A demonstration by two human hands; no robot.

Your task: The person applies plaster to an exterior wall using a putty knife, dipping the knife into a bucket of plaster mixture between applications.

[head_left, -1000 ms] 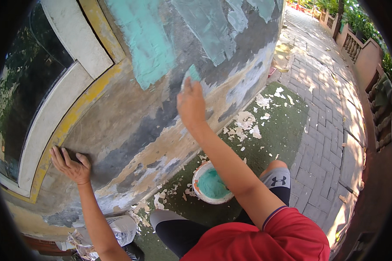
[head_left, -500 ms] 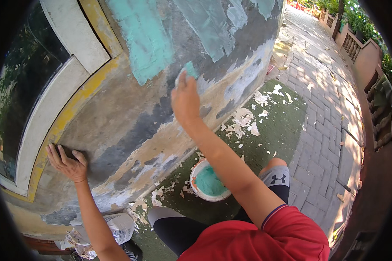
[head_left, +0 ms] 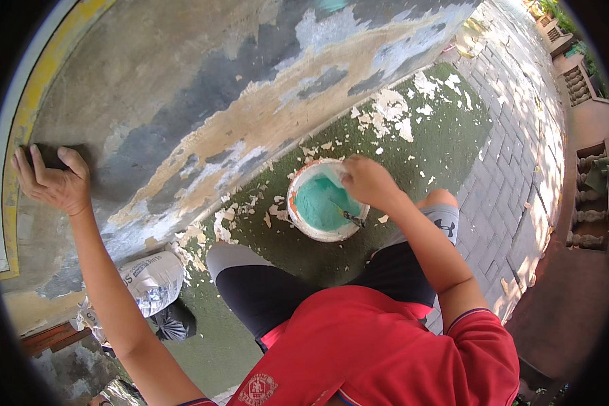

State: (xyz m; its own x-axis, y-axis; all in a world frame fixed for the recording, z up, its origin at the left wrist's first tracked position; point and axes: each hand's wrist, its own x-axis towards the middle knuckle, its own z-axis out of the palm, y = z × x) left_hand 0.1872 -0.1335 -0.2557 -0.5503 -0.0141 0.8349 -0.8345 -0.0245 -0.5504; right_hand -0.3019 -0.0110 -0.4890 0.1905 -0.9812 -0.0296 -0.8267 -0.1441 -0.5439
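Note:
My left hand (head_left: 53, 179) rests against the worn wall (head_left: 176, 88) by the yellow-edged frame (head_left: 26, 128), fingers apart and holding nothing. My right hand (head_left: 371, 181) is closed above the right rim of a round white bucket (head_left: 309, 229). Whatever its fingers grip is hidden from view. Inside the bucket is thick teal paste (head_left: 314, 203). A tool with a dark handle (head_left: 353, 218) leans on the bucket's right side, its lower end in the paste, apart from my hand.
Pale peeled flakes (head_left: 389, 108) litter the green ground covering (head_left: 446, 115) along the wall's foot. A white printed sack (head_left: 157, 281) and a black plastic bag (head_left: 174, 321) lie at lower left. Grey paving (head_left: 514, 162) runs along the right, beside a low balustrade (head_left: 582, 196).
My right hand has come down from the teal-smeared wall to the bucket. My left hand stays on the wall. The view has tilted downward, so most of the teal smears are out of sight.

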